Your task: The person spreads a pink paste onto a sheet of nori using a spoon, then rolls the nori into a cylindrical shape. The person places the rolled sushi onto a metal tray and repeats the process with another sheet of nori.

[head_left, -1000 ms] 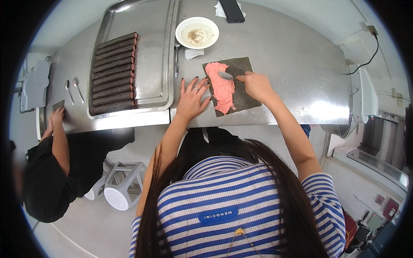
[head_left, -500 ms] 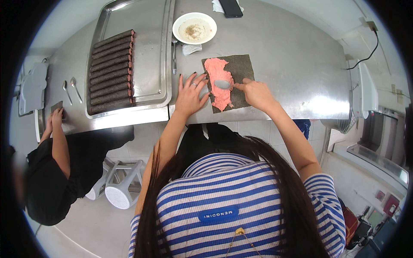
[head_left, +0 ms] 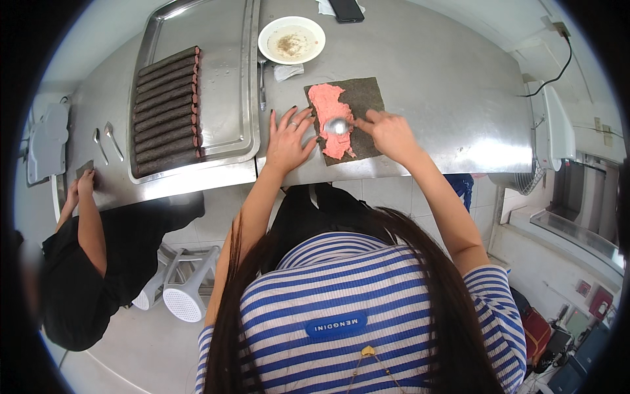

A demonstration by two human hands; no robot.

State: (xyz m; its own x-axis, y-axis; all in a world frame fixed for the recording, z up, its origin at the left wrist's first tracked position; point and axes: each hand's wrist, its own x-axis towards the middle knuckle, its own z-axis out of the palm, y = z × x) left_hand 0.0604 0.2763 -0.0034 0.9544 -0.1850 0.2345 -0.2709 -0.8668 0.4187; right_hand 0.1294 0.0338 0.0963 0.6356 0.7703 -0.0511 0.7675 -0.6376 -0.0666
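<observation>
Here, one dark seaweed sheet (head_left: 357,108) lies flat on the steel tabletop (head_left: 446,79), near its front edge, partly covered by one patch of pink paste (head_left: 330,118) along its left half. The right hand (head_left: 392,133) has its fingers closed on the handle of one metal spoon (head_left: 337,126), whose bowl presses on the paste. The left hand (head_left: 289,139) lies flat on the tabletop with fingers spread and holding nothing, its fingertips just at the sheet's left edge.

The sheet looks thin, light and brittle; it would likely tear or slide if dragged, so it is best pinned at a bare edge or lifted by two corners. The paste seems soft, wet and sticky, likely to cling to the spoon more than to slip. The spoon is stiff and light and is taken by its handle.

On the long steel tray (head_left: 223,79) to the left lie about ten dark finished rolls (head_left: 164,111) in one row, side by side. One white bowl (head_left: 291,41) with a little residue stands behind the sheet, and one dark phone (head_left: 346,9) lies at the far edge. Two small utensils (head_left: 105,141) lie left of the tray, near another person's hand (head_left: 85,184).
</observation>
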